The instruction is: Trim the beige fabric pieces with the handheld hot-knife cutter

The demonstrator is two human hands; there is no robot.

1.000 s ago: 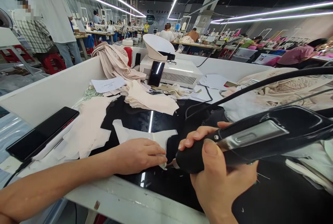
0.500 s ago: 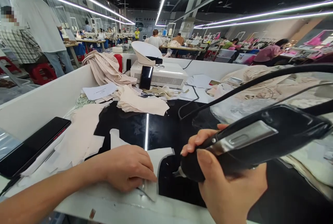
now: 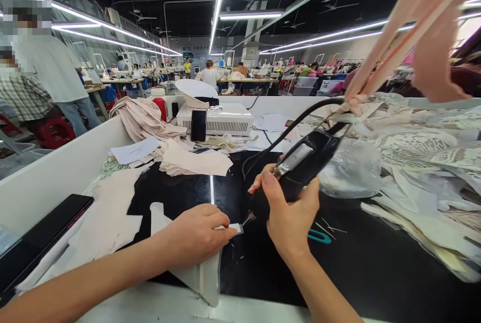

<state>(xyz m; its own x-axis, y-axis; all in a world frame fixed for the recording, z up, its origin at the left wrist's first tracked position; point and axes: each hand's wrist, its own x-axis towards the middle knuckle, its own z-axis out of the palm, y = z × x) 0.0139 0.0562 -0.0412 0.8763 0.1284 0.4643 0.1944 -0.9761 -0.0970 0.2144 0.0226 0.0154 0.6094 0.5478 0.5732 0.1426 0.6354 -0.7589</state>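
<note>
Under my left hand (image 3: pixel 201 235) lies a pale, thin fabric piece (image 3: pixel 212 278), flat on the black work mat (image 3: pixel 240 278). My left fingers are bent and pressed together on its edge, with one corner sticking out past the fingertips. My right hand (image 3: pixel 291 213) is wrapped round a black corded handheld tool (image 3: pixel 310 160) with a silver lever on its side. The tool's metal tip (image 3: pixel 248 218) points down and left, close to that corner; I cannot tell whether they touch. A pink cloth strip (image 3: pixel 394 37) is tied to the tool's back end and runs upward.
Stacked beige pieces (image 3: pixel 195 160) lie at the back, before a vented white box (image 3: pixel 214 117). A large phone (image 3: pixel 48 238) rests at left. Teal snips (image 3: pixel 319 236) and loose threads lie right of my right hand. Lace and cloth piles (image 3: pixel 421 147) fill the right side.
My right hand has tilted the tool more upright, farther from the camera, and its tip has moved up to the fabric's corner. My left hand has shifted slightly. The view has tilted up and right.
</note>
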